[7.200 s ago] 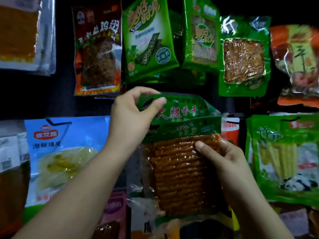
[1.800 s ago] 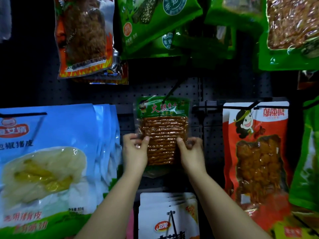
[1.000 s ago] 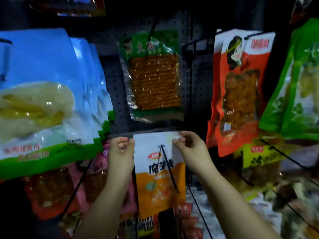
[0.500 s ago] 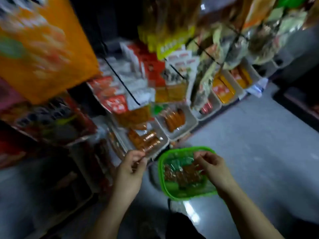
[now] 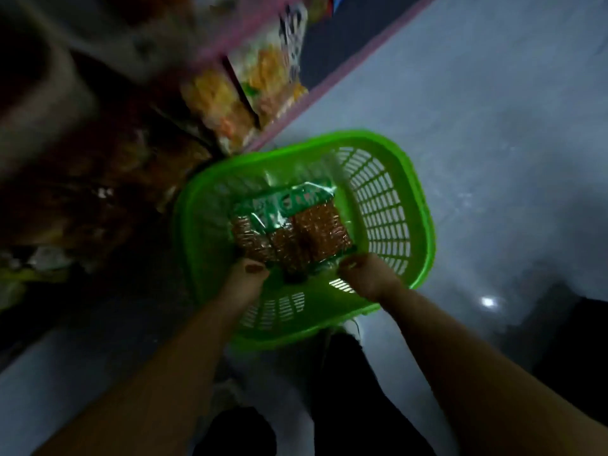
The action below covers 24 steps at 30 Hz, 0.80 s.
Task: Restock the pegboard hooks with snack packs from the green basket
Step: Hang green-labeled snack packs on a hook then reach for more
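The green basket (image 5: 418, 192) stands on the floor below me, its slatted walls showing. Inside lie snack packs (image 5: 316, 225) with green tops and reddish-brown sticks behind clear film, overlapping each other. My left hand (image 5: 245, 281) is inside the basket at the packs' near left corner, thumb on top of the film. At the packs' near right corner my right hand (image 5: 368, 278) has its fingers curled on the edge. The pegboard hooks are out of view.
The foot of the display (image 5: 227, 103) runs along the upper left, blurred, with yellow and orange packs low down. Grey floor (image 5: 493, 126) spreads to the right of the basket. My dark trouser legs (image 5: 345, 390) are just below the basket.
One pack went onto a pegboard hook and both hands let go. My view swung down to the floor, and both hands dropped into the basket onto the packs.
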Available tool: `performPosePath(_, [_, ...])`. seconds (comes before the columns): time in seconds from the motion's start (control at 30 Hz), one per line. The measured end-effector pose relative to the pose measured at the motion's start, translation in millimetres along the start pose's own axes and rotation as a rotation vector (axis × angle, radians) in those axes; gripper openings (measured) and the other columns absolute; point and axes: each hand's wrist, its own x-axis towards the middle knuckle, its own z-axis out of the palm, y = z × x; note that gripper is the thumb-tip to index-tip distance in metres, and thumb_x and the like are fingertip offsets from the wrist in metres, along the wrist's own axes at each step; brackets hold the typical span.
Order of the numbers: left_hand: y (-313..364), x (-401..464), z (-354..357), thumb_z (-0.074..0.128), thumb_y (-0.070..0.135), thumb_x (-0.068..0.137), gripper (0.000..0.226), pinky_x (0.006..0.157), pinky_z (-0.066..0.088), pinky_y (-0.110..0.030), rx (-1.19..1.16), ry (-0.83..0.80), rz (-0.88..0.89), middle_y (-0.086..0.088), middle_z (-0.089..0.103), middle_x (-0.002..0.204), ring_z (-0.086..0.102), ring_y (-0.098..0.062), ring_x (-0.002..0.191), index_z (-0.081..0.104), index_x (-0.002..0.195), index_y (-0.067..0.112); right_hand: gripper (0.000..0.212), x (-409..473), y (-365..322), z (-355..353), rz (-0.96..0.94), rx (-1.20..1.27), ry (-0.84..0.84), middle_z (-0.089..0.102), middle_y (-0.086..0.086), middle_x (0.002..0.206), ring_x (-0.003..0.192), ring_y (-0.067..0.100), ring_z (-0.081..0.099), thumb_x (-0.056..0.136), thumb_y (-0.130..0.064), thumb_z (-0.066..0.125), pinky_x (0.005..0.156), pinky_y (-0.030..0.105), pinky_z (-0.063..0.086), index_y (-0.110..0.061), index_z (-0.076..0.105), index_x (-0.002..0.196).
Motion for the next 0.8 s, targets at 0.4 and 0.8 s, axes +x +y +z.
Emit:
performPosePath(0.4, [-31.2, 176.0, 57.5, 0.056, 0.027, 0.093, 0.035, 0.090, 0.043, -0.036, -0.338, 0.350, -0.153, -0.015, 0.061, 0.116, 0.056, -0.026, 0.099, 0.055, 0.120, 0.005, 0.098, 223.2, 35.7, 39.4, 0.113, -0.038, 0.152, 0.027, 0.022, 0.148, 0.139, 0.037, 0.027, 0.078, -0.041, 0.073, 0.112, 0.046, 0.029, -0.003, 0.014, 0.147])
performPosePath(0.8, [-33.8, 164.6, 62.1, 0.062, 0.025, 0.089, 0.030, 0.054, 0.040, -0.026, -0.634, 0.146, -0.259, -0.004, 0.064, 0.091, 0.058, -0.017, 0.073, 0.057, 0.116, 0.013, 0.035, 216.2, 50.6, 22.0, 0.059, 0.476, -0.090, 0.071, 0.014, 0.106, 0.096, 0.027, 0.067, 0.072, -0.009, 0.080, 0.093, 0.038, 0.053, -0.005, 0.069, 0.105])
